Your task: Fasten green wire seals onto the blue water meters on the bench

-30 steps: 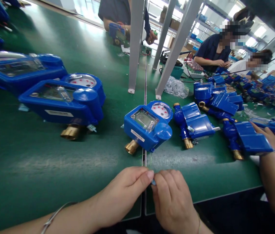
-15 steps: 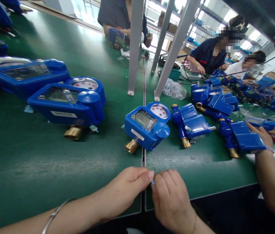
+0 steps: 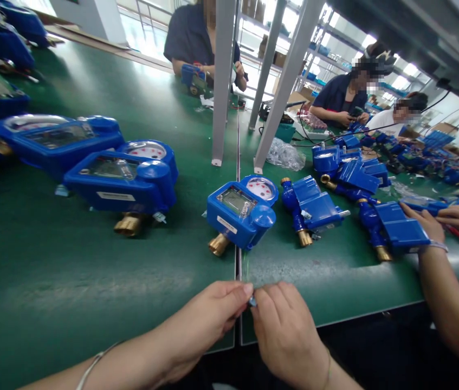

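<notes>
My left hand (image 3: 219, 306) is closed in a pinch, with the thumb uppermost. A thin, pale wire (image 3: 247, 266) runs down to its fingertips from the blue water meter (image 3: 235, 214) just ahead. Fingers curled, my right hand (image 3: 288, 330) grips a small light-blue seal (image 3: 252, 300), which shows between the two hands. That meter lies with its display and round dial facing up and a brass threaded end towards me. Similar light-blue tags hang on the neighbouring meters. The inner fingers of both hands are hidden.
More blue meters (image 3: 121, 181) lie at the left, and another meter (image 3: 314, 203) rests on its side at the right. Grey metal posts (image 3: 223, 86) rise from the green table (image 3: 103, 281). A co-worker's hand (image 3: 428, 225) touches a meter at the right; other people sit farther back.
The view has shifted slightly, so the left meters appear farther right. My hands keep their pinch near the table edge, and slightly more of the light-blue seal shows.
</notes>
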{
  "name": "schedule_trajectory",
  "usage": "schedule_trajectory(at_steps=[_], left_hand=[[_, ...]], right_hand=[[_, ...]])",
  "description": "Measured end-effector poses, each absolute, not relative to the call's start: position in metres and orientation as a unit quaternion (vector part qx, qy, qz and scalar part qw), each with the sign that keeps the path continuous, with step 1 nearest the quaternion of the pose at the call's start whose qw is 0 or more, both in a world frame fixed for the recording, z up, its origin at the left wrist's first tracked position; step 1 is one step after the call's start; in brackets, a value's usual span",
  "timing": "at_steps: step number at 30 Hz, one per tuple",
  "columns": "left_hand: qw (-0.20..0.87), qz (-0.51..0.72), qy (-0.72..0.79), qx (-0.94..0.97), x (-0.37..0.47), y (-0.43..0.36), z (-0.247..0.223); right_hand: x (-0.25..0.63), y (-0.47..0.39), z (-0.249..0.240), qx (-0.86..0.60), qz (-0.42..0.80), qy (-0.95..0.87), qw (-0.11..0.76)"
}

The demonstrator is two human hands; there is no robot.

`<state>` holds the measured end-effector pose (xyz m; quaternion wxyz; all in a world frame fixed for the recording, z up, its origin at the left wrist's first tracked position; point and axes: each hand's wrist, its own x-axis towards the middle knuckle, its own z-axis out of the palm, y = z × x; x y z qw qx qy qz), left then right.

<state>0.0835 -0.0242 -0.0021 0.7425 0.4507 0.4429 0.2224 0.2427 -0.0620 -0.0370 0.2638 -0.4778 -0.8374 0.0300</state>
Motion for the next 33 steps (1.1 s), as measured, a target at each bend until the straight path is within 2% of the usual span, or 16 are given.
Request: schedule_trajectory(at_steps=[2, 5, 7, 8, 10, 13, 15, 17, 26, 28, 30, 33], left_hand=[[0.742, 0.232, 0.446, 0.443, 0.086, -0.027, -0.002], [0.708, 0.257, 0.437, 0.492, 0.088, -0.025, -0.005], [0.673, 0.261, 0.434, 0.539, 0.088, -0.020, -0.008], [0.660, 0.260, 0.435, 0.555, 0.087, -0.018, -0.008], [0.655, 0.260, 0.438, 0.558, 0.086, -0.013, -0.008], [0.682, 0.265, 0.443, 0.518, 0.086, -0.012, -0.004], [0.693, 0.267, 0.454, 0.492, 0.087, -0.014, -0.001], [0.698, 0.275, 0.466, 0.470, 0.088, -0.015, 0.001], [0.674, 0.342, 0.478, 0.448, 0.069, -0.010, 0.015], [0.651, 0.344, 0.480, 0.477, 0.066, -0.010, 0.014], [0.623, 0.328, 0.475, 0.528, 0.065, -0.010, 0.011], [0.574, 0.291, 0.478, 0.598, 0.064, -0.009, 0.004]], right_hand=[[0.242, -0.058, -0.036, -0.484, 0.092, -0.826, 0.274], [0.236, -0.051, -0.032, -0.528, 0.281, -0.740, 0.308], [0.233, -0.048, -0.030, -0.542, 0.385, -0.686, 0.294], [0.232, -0.047, -0.029, -0.547, 0.396, -0.679, 0.288], [0.233, -0.048, -0.031, -0.558, 0.331, -0.701, 0.296], [0.239, -0.050, -0.037, -0.526, 0.082, -0.793, 0.295], [0.243, -0.048, -0.040, -0.480, -0.011, -0.835, 0.269], [0.244, -0.042, -0.040, -0.449, -0.037, -0.855, 0.259], [0.230, -0.004, -0.002, -0.369, -0.005, -0.883, 0.289], [0.223, -0.004, -0.004, -0.391, 0.091, -0.860, 0.315], [0.215, -0.007, -0.011, -0.454, 0.272, -0.777, 0.340], [0.208, -0.014, -0.020, -0.499, 0.461, -0.655, 0.331]])
